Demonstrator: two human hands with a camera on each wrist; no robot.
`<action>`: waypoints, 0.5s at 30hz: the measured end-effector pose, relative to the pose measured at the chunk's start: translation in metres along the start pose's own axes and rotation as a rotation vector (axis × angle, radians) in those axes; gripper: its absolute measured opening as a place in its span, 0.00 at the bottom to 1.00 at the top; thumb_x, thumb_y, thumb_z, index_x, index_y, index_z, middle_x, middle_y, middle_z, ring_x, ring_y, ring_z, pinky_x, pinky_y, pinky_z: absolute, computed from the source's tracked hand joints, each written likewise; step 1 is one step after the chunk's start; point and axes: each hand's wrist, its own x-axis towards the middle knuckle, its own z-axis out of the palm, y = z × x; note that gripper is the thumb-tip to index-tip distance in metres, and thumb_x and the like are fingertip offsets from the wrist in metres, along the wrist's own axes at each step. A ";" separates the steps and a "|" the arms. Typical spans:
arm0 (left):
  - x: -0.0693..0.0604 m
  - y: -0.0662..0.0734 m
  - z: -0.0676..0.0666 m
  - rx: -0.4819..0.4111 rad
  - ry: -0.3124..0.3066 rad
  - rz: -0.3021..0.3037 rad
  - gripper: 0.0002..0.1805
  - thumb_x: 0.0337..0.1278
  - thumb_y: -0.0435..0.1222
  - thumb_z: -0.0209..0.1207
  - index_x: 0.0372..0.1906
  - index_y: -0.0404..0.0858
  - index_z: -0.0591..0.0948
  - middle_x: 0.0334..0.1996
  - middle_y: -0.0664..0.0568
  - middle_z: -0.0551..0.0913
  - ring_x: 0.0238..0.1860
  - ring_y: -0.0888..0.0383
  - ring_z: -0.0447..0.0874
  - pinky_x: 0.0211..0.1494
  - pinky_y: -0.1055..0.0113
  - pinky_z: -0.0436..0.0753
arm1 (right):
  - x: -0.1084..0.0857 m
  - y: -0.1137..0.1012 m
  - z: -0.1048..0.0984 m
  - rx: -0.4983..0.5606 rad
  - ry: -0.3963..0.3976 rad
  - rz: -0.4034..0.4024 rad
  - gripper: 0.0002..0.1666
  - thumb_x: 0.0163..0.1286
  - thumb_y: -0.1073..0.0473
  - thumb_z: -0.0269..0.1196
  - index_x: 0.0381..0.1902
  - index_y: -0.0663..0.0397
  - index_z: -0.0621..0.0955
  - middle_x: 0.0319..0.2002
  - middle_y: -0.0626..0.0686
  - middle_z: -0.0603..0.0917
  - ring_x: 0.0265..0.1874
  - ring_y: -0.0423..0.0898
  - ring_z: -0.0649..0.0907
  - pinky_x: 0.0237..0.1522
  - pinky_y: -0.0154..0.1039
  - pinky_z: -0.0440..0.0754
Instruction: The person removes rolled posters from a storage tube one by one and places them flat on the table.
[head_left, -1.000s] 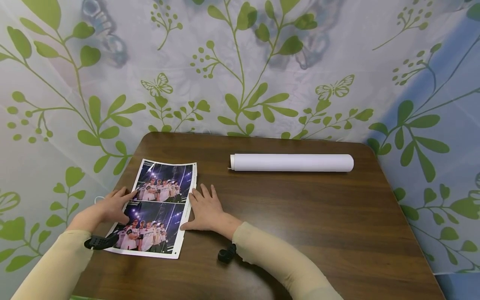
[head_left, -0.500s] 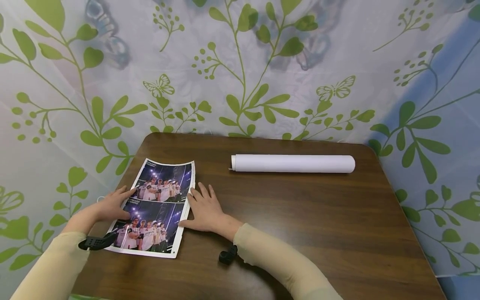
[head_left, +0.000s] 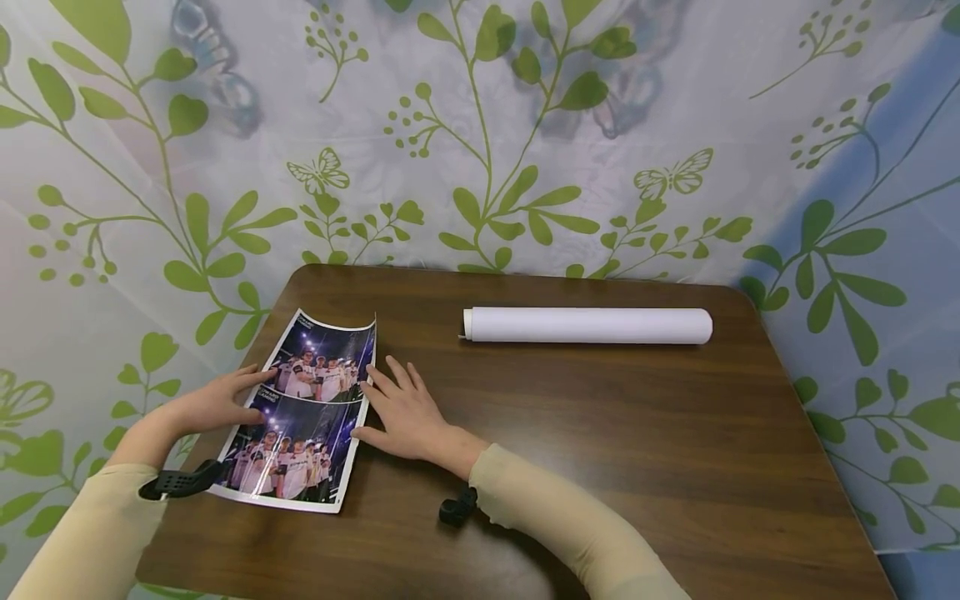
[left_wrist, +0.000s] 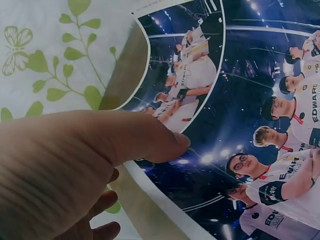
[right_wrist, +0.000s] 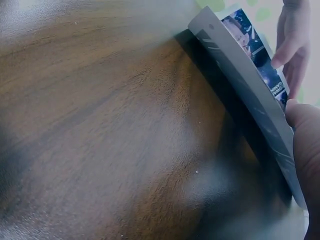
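A glossy printed sheet (head_left: 288,450) with two group photos, one above the other, lies at the left of the brown table. Its sides bend upward; in the right wrist view its pale underside (right_wrist: 240,85) stands off the table. My left hand (head_left: 202,407) is at the left edge, thumb and a fingertip touching the printed side. In the left wrist view its thumb (left_wrist: 150,137) lies over the print, other fingers beside the edge. My right hand (head_left: 408,417) touches the right edge with fingers extended; most of it is outside the right wrist view.
A white paper roll (head_left: 588,326) lies along the back right of the brown table (head_left: 600,433). Behind the table hangs a cloth (head_left: 420,208) with green leaves and butterflies. A black strap (head_left: 180,482) sits on my left wrist.
The sheet's right edge has moved inward and risen, and the sheet curves more. My right hand has shifted slightly left with the edge. My left hand has moved slightly up.
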 end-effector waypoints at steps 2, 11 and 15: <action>-0.001 0.003 -0.002 -0.006 0.005 0.005 0.46 0.57 0.40 0.70 0.76 0.27 0.62 0.72 0.16 0.48 0.67 0.14 0.50 0.59 0.23 0.63 | 0.000 0.000 -0.001 0.010 0.005 -0.013 0.49 0.72 0.20 0.43 0.81 0.40 0.62 0.82 0.48 0.51 0.81 0.56 0.44 0.77 0.58 0.43; -0.003 0.011 -0.013 -0.023 0.058 0.022 0.50 0.62 0.42 0.68 0.78 0.26 0.54 0.74 0.17 0.46 0.71 0.17 0.45 0.64 0.23 0.54 | -0.002 0.006 -0.004 0.028 0.052 -0.041 0.46 0.74 0.24 0.48 0.81 0.40 0.61 0.82 0.52 0.52 0.80 0.57 0.47 0.76 0.60 0.47; -0.002 0.016 -0.018 0.000 0.073 0.037 0.51 0.63 0.44 0.68 0.80 0.28 0.52 0.75 0.20 0.47 0.72 0.19 0.45 0.65 0.23 0.54 | -0.003 0.009 -0.004 0.032 0.060 -0.041 0.46 0.75 0.25 0.48 0.81 0.41 0.60 0.82 0.53 0.53 0.80 0.58 0.48 0.76 0.60 0.46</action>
